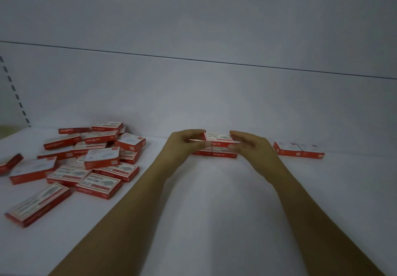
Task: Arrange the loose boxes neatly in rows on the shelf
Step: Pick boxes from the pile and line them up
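Several red-and-white boxes lie in a loose pile (90,159) on the left of the white shelf (214,211). Against the back wall at centre stands a small stack (217,152) of such boxes. Its top box (218,139) sits between my two hands. My left hand (182,147) pinches the box's left end with curled fingers. My right hand (251,149) holds its right end, fingers curved round it. Two more boxes (298,149) lie side by side at the back right.
A single box (38,203) lies apart at the front left, another (10,164) at the far left edge. A slotted upright (15,91) runs up the back wall on the left. Bare shelf surface spreads in front of and between my arms.
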A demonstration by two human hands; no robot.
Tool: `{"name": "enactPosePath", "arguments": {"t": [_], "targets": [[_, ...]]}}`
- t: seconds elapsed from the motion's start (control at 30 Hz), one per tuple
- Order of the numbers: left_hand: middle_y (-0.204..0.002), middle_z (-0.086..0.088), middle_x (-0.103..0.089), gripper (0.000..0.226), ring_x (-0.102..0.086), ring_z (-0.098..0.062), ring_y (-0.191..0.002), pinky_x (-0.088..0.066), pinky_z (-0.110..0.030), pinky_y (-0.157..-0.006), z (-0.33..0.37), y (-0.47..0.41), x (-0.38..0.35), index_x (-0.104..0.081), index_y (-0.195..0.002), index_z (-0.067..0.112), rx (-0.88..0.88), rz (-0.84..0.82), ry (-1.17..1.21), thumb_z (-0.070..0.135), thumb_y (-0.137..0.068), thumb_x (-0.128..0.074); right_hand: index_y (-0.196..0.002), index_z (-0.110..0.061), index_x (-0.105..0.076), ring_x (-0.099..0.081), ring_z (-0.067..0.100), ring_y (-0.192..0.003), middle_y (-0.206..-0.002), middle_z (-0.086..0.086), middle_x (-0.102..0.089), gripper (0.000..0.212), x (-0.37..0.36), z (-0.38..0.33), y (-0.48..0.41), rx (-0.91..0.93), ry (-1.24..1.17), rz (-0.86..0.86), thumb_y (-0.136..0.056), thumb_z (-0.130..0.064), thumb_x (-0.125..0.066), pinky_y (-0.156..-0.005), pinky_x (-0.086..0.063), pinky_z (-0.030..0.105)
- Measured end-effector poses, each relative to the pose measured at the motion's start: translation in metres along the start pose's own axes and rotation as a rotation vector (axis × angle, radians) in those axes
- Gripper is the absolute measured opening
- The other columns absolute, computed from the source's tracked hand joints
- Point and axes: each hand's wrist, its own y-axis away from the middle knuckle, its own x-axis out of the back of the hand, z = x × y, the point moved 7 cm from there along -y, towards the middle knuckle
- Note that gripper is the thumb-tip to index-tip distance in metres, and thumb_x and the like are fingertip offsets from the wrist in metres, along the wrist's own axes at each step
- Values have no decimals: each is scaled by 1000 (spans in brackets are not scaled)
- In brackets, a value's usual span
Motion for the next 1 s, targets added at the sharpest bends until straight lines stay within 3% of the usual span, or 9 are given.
{"name": "enactPosePath", "arguments": {"t": [0.1,0.2,0.4,0.57,0.7,0.77,0.83,1.0], "targets": [[-99,-11,-71,30,-67,-26,-95,-54,-36,-88,-2,1,1,-70,-98,12,74,-8,104,31,-75,-74,-113,-19,-66,-69,6,-86,-93,-7,-72,29,-4,2,0,-51,-125,-66,-85,-28,-65,-74,-53,14],[-88,-10,-71,34,-63,-22,-74,-52,-30,-73,-5,1,0,-68,-96,11,143,-16,105,41,-79,-68,-97,-16,-70,-69,16,-76,-86,2,-74,27,-11,4,1,-147,-202,-82,-86,-39,-59,-72,-57,25],[-60,-7,-64,41,-49,-13,-46,-41,-23,-52,-16,3,-7,-66,-94,7,299,-48,59,46,-85,-59,-85,-10,-67,-57,12,-50,-58,0,-64,42,-22,11,6,-383,-272,-95,-86,-51,-56,-57,-48,25],[-55,-7,-62,44,-45,-14,-43,-40,-22,-50,-21,4,-9,-63,-95,4,372,-66,38,46,-86,-57,-86,-9,-65,-54,12,-47,-58,2,-59,43,-25,13,10,-450,-282,-124,-86,-51,-55,-53,-46,24],[-58,-7,-64,39,-48,-13,-46,-41,-23,-52,-21,3,-12,-62,-93,6,373,-92,65,44,-85,-59,-89,-10,-67,-57,12,-51,-63,2,-66,42,-22,13,8,-418,-304,-100,-87,-49,-55,-57,-47,25],[-67,-8,-67,34,-55,-13,-50,-44,-22,-54,-20,2,-14,-66,-92,8,368,-126,115,41,-84,-60,-96,-12,-68,-66,15,-66,-79,2,-73,40,-20,8,5,-343,-306,-78,-87,-48,-55,-68,-52,26],[-79,-9,-71,23,-65,-13,-62,-50,-19,-56,-19,2,-18,-71,-90,13,351,-175,183,33,-85,-61,-100,-13,-67,-69,18,-84,-91,4,-73,37,-16,2,2,-264,-303,-21,-87,-46,-57,-79,-55,29],[-99,-7,-73,16,-69,-15,-92,-53,-17,-71,-11,4,-31,-72,-96,12,220,-308,261,9,-81,-68,-108,-20,-64,-67,11,-86,-98,-2,-69,28,-1,-24,3,-27,-194,140,-87,-36,-60,-77,-54,25]]}}
